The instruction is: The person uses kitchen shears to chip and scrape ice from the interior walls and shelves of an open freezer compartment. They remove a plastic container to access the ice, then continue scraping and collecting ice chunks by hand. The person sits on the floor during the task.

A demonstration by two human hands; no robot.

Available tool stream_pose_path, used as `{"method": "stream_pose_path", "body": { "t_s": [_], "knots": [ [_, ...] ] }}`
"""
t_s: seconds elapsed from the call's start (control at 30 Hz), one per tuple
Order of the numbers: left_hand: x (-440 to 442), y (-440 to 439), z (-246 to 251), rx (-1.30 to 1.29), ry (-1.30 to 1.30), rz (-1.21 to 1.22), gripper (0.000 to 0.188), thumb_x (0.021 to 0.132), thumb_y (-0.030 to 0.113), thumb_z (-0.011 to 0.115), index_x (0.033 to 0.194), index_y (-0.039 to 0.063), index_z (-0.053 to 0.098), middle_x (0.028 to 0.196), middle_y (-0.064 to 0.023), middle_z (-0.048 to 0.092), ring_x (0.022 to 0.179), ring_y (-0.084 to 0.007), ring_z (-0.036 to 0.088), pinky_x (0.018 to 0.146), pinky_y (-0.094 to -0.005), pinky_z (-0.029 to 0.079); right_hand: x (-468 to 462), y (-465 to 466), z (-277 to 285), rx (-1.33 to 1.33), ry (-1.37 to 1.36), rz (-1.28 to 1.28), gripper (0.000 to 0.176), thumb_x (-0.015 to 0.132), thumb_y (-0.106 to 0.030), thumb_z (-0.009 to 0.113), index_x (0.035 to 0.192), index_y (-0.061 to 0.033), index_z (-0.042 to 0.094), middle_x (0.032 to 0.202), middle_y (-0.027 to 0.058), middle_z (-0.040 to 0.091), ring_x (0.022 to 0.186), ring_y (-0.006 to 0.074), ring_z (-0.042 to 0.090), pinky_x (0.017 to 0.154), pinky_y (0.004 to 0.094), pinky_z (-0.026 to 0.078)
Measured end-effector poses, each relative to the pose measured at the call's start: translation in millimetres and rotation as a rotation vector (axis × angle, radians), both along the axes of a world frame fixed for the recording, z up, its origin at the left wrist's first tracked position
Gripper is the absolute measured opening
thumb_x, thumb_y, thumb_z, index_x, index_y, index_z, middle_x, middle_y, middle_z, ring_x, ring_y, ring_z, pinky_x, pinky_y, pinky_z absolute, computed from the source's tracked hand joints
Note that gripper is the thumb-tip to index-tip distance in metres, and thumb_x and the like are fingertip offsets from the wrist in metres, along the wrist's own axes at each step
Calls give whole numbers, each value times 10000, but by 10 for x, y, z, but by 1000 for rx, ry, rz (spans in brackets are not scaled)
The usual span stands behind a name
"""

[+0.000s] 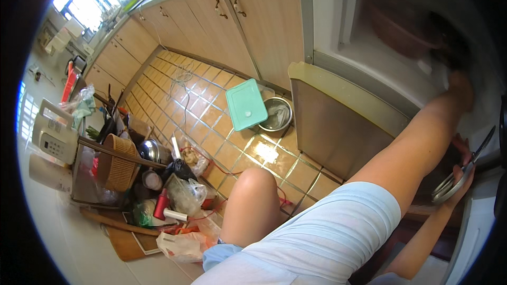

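My left arm reaches into a white-walled compartment, probably of a refrigerator [384, 61]. My left hand [461, 81] is blurred and in shadow there, beside a dark object [449, 41] whose kind I cannot make out. Whether the fingers close on it is unclear. A reddish-brown bowl or basin [400, 31], also blurred, is just left of that dark object. Lower at the right, my right hand [461, 178] holds kitchen scissors [453, 188] by their grey handles, the dark blade pointing up and away. Below the compartment stands a drawer-like panel [344, 126] with a yellowish rim.
On the tiled floor a teal-lidded container [246, 105] touches a steel bowl [276, 114] holding a clear bag. A cable [186, 95] trails nearby. Crowding the left are a rack [122, 152], a wicker basket [119, 162], bags and a red bottle [161, 205]. Wooden cabinets [206, 27] line the back.
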State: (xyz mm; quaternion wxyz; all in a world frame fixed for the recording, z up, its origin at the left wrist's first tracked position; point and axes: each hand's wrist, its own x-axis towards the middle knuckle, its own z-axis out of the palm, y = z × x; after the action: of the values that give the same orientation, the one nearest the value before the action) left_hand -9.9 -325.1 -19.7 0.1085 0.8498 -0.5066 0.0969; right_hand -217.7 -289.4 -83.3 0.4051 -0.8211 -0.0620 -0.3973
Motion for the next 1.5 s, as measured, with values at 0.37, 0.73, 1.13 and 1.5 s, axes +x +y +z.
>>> {"method": "stream_pose_path", "body": {
  "t_s": [0.37, 0.73, 1.13, 1.5],
  "knots": [
    [196, -74, -26, -318, 277, -40, 357, 927, 238, 446, 1155, 129, 698, 1273, -139, 617, 1182, -294, 580, 958, -428, 466, -41, -125, -115, 93, 9, -15, 290, 779, -227, 627, 937, -42, 468, 1182, 224, 606, 1230, 330, 483, 1099, 425, 248],
    [715, 106, 63, -306, -297, -113, 308, 961, 336, 487, 1126, 141, 660, 988, -118, 682, 910, -216, 662, 718, -378, 531, 57, 169, 107, 124, -37, 3, 270, 796, -210, 635, 958, -84, 460, 1048, 181, 683, 1226, 334, 546, 1168, 476, 194],
    [1006, 1359, 865, -973, 1570, -265, 148, 934, 169, 574, 1049, 79, 547, 920, -125, 580, 698, -195, 531, 532, -334, 457, 57, 230, 57, 348, -57, 46, 378, 696, 6, 579, 1061, 4, 482, 1073, 157, 682, 1240, 309, 533, 1170, 456, 209],
    [1642, 1951, 764, -592, -65, -95, 500, 990, 322, 440, 1446, 125, 384, 1499, -148, 331, 1379, -305, 264, 1126, -390, 191, 26, 268, 101, 420, -13, 43, 494, 677, 21, 569, 1167, 18, 507, 1062, 101, 681, 1280, 267, 502, 1195, 418, 166]
  ]
}}
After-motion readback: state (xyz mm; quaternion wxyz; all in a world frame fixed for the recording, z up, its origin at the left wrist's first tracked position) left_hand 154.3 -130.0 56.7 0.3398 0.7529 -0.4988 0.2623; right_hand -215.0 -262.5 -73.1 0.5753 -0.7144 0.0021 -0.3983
